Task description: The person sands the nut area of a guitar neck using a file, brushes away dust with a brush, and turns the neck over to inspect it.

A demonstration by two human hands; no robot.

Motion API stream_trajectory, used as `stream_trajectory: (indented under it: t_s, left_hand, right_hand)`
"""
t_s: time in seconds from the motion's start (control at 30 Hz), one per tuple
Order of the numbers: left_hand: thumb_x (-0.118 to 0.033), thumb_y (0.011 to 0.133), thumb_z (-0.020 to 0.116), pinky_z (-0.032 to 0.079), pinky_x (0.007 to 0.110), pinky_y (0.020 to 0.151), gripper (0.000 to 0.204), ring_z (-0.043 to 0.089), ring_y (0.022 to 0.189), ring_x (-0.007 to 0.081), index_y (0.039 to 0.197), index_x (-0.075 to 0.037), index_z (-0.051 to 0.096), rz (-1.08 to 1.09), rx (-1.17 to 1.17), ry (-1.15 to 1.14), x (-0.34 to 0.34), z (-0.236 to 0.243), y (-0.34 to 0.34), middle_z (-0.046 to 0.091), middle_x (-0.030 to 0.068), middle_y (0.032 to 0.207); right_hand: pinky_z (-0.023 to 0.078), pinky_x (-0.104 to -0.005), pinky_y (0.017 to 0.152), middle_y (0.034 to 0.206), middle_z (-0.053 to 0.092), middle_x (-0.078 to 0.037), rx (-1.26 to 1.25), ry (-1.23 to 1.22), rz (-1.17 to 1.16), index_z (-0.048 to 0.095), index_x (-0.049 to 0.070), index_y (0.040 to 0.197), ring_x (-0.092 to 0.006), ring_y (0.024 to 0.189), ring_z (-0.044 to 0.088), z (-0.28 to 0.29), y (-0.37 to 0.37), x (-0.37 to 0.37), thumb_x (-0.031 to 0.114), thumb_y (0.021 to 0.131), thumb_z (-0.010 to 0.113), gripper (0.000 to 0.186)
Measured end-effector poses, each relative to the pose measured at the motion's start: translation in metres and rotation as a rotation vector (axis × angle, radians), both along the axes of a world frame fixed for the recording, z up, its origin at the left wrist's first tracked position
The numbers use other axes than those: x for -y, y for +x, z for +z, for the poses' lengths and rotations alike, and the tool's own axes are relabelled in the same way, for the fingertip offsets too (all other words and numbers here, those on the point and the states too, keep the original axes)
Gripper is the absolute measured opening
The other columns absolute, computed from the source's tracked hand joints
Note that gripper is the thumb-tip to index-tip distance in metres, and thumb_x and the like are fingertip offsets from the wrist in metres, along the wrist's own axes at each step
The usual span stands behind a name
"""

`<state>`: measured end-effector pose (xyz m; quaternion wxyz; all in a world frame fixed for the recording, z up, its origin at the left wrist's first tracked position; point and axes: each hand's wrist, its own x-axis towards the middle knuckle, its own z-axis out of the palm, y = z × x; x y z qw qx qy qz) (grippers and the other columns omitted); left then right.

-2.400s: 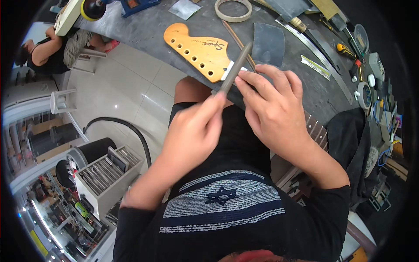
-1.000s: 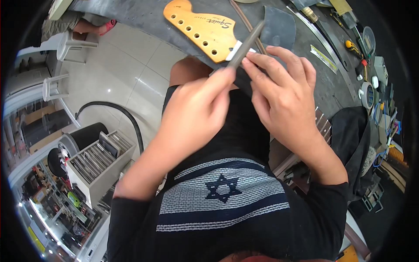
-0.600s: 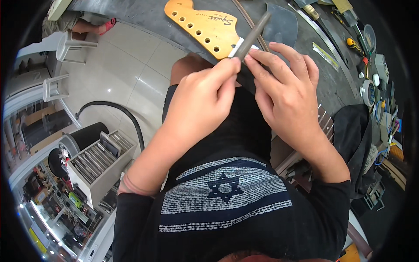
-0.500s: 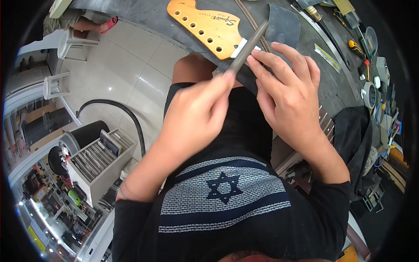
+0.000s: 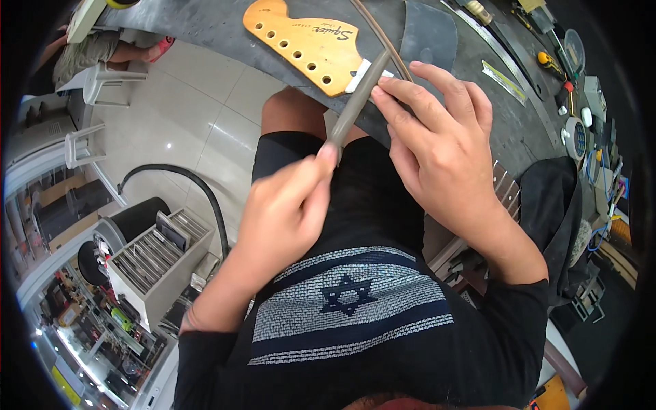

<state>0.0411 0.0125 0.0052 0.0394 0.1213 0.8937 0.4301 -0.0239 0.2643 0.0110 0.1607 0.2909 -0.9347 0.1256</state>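
A yellow-brown guitar headstock point(image 5: 301, 48) with a row of tuner holes lies over the bench's near edge, a white strip point(image 5: 359, 75) at its right end. Across that strip slants a long grey file point(image 5: 359, 102), its tip pointing up and to the right. My left hand point(image 5: 287, 205) is closed round the file's lower end, slightly blurred. At the white strip, my right hand point(image 5: 444, 137) has its bent fingertips pressed together against the file's side; two other fingers are raised. Whatever lies under those fingertips is hidden. A piece of fretted fingerboard point(image 5: 506, 184) shows beyond my right hand.
Behind the file lie a dark flat sheet point(image 5: 429, 34) and a thin brown strip point(image 5: 372, 24). Rulers point(image 5: 504, 82), a yellow-handled screwdriver point(image 5: 549, 63) and a round dial gauge point(image 5: 574, 139) are at right. A black cloth point(image 5: 550, 212) hangs there. Another person's leg point(image 5: 130, 53) shows at upper left.
My left hand has drawn the file back, down and to the left. My right fingertips have stayed by the white strip. The whole view has shifted slightly.
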Motion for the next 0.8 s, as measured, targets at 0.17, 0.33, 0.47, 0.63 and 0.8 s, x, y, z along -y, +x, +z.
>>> stream_trajectory:
  t_s: [0.17,0.33,0.47,0.63,0.8]
  left_hand:
    - [0.000,0.106,0.070,0.065,0.049,0.077,0.025,0.081,0.088,0.0432,0.131,-0.002,0.075,-0.039,-0.154,0.096,-0.038,-0.008,-0.074,0.082,0.0210,0.101]
    - [-0.001,0.108,0.070,0.064,0.044,0.075,0.022,0.083,0.089,0.0410,0.130,-0.001,0.074,0.068,-0.145,0.195,-0.021,-0.003,-0.064,0.081,0.0208,0.100]
    - [-0.002,0.111,0.071,0.056,0.033,0.071,0.023,0.069,0.081,0.0166,0.133,0.002,0.073,0.053,-0.068,0.183,-0.025,-0.010,-0.052,0.076,0.0103,0.091]
    - [0.000,0.110,0.070,0.063,0.036,0.078,0.027,0.083,0.086,0.0246,0.137,0.001,0.073,0.038,-0.085,0.169,-0.026,-0.003,-0.045,0.082,0.0153,0.101]
    - [-0.007,0.109,0.068,0.068,0.052,0.083,0.025,0.084,0.097,0.0411,0.133,-0.002,0.068,-0.014,-0.105,0.159,-0.021,-0.003,-0.047,0.084,0.0211,0.111]
  right_hand:
    - [0.039,-0.0513,0.122,0.143,0.075,0.000,0.026,0.027,-0.011,0.083,0.011,0.135,-0.0284,0.147,0.061,0.007,0.002,-0.001,0.009,0.084,0.085,0.051]
    - [0.037,-0.0510,0.124,0.142,0.076,0.000,0.061,0.004,-0.013,0.083,0.013,0.137,-0.0300,0.147,0.061,0.010,0.001,-0.003,0.005,0.091,0.080,0.047]
    - [0.039,-0.0535,0.122,0.140,0.074,-0.001,0.023,-0.010,-0.003,0.082,0.010,0.131,-0.0295,0.147,0.061,0.003,-0.001,-0.008,0.009,0.082,0.086,0.049]
    - [0.041,-0.0542,0.121,0.140,0.074,-0.003,0.052,-0.021,0.019,0.082,0.009,0.131,-0.0319,0.147,0.061,0.014,-0.004,-0.004,0.005,0.083,0.084,0.048]
    - [0.040,-0.0585,0.124,0.143,0.074,-0.007,0.037,-0.052,0.013,0.081,0.004,0.134,-0.0358,0.148,0.060,0.012,-0.002,-0.001,0.003,0.087,0.081,0.047]
